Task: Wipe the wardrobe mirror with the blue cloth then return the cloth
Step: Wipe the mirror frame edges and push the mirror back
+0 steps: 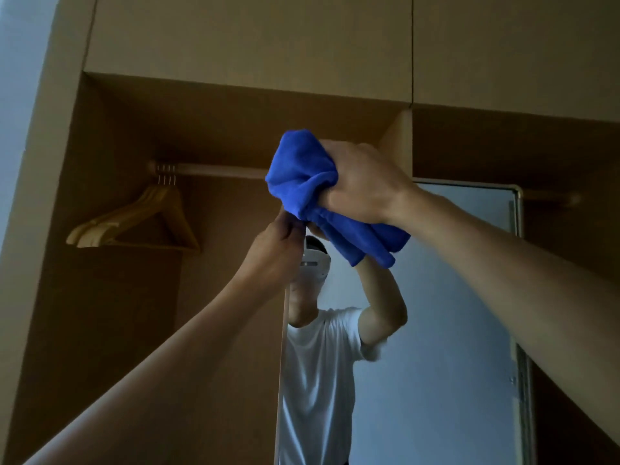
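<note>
- While both bare forearms reached up from the near lower corners, the right hand (360, 182) was clenched in a fist around the blue cloth (312, 186), held high at the middle of the view.
- Most of the cloth bulged out to the left of the fist and above it, and a bunched tail hung below the hand, down and to the right.
- Just beneath it, the left hand (278, 250) had its fingertips (290, 223) pinched together at the cloth's lower left edge; whether they actually gripped the fabric could not be told.
- Beyond the hands stood the wardrobe mirror (453, 297), its top left part covered by the cloth, a thin frame along its right side.
- Its glass showed a person in a white T-shirt with arms raised.
- Farther left, wooden hangers (141, 219) hung from a rail (214, 171) inside the open wardrobe (235, 45).
</note>
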Demonstrator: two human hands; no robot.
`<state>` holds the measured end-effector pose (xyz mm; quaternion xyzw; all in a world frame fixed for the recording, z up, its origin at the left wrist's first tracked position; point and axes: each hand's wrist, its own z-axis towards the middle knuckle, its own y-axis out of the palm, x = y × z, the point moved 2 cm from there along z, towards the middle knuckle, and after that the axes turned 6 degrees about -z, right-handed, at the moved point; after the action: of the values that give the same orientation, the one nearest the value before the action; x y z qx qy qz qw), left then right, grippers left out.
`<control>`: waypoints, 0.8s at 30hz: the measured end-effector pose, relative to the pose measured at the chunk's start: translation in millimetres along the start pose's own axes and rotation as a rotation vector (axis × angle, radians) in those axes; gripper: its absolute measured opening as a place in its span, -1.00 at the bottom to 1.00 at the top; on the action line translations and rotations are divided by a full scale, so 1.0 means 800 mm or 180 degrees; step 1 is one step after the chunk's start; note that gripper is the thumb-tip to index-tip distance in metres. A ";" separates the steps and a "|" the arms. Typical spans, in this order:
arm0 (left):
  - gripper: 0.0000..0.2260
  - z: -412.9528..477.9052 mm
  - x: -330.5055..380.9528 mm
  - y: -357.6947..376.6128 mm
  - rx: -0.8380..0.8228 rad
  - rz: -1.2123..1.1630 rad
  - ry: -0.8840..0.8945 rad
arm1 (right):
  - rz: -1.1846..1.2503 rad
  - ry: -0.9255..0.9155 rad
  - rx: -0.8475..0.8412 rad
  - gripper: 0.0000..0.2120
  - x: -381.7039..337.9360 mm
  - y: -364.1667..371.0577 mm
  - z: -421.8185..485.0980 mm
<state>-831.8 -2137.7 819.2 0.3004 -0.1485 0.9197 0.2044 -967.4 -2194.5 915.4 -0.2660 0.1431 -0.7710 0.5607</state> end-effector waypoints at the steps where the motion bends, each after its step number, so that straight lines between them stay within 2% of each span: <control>1: -0.64 -0.004 -0.004 0.003 -0.0020 -0.0046 -0.0027 | 0.0030 0.0017 -0.0021 -0.86 0.002 0.004 -0.013; 3: -0.67 -0.014 -0.011 0.007 -0.0110 -0.0060 -0.0057 | 0.0048 0.0101 -0.0039 -0.80 0.007 0.012 -0.042; 6: -0.53 -0.036 -0.013 0.013 -0.0122 0.0308 0.0072 | 0.0162 0.0338 -0.0099 -0.73 0.016 0.022 -0.082; 11: -0.43 -0.096 0.003 0.026 0.0154 0.0898 0.0556 | 0.0706 0.0805 -0.0091 -0.78 0.034 0.032 -0.149; 14: -0.43 -0.135 0.000 0.035 0.0295 0.1240 0.0825 | 0.1150 0.1072 -0.0127 -0.83 0.047 0.039 -0.197; 17: -0.44 -0.167 -0.005 0.054 0.0212 0.1269 0.0913 | 0.1743 0.1225 -0.0204 -0.89 0.057 0.042 -0.245; 18: -0.44 -0.175 -0.007 0.063 0.0116 0.1217 0.0860 | 0.1850 0.1308 -0.0264 -0.85 0.061 0.043 -0.261; 20: -0.43 -0.192 -0.009 0.081 -0.0058 0.1189 0.0771 | 0.1694 0.1488 -0.0361 -0.64 0.070 0.046 -0.288; 24: -0.43 -0.222 -0.006 0.126 -0.0263 0.1160 0.0677 | 0.1695 0.1773 -0.0650 -0.59 0.089 0.055 -0.332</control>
<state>-962.5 -2156.5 663.5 0.1612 -0.2156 0.9611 0.0615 -1100.9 -2296.2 693.1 -0.0548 0.4295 -0.6231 0.6514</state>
